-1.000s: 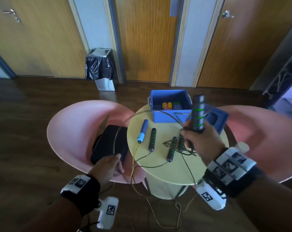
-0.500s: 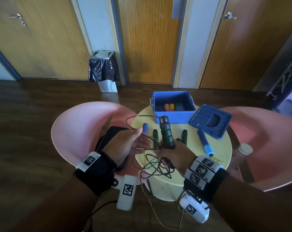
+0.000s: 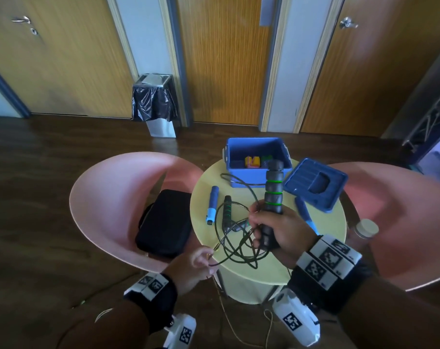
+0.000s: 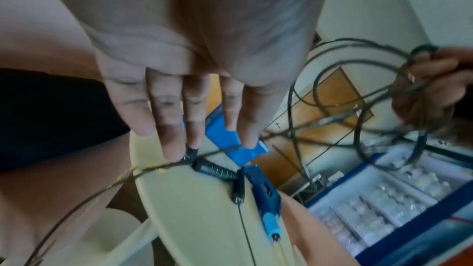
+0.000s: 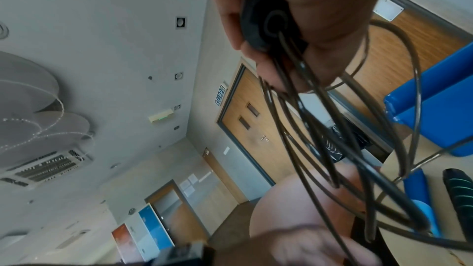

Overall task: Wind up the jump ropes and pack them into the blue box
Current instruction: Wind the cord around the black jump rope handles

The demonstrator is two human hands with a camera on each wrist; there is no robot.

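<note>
My right hand grips a black jump-rope handle with green rings upright over the round yellow table. Several loops of its dark rope hang from the same fist; the handle's end shows in the right wrist view. My left hand is at the table's front left edge, fingers straight, with the rope running past their tips. The open blue box stands at the table's far side. A second black handle and two blue handles lie on the table.
The blue lid lies to the right of the box. A black case sits on the left pink chair; another pink chair and a bottle are on the right. Thin yellow rope trails to the floor.
My left hand has dropped from beside the right hand down to the table's front left edge along the rope. The right hand and its handle have shifted slightly right, with more loops hanging.
</note>
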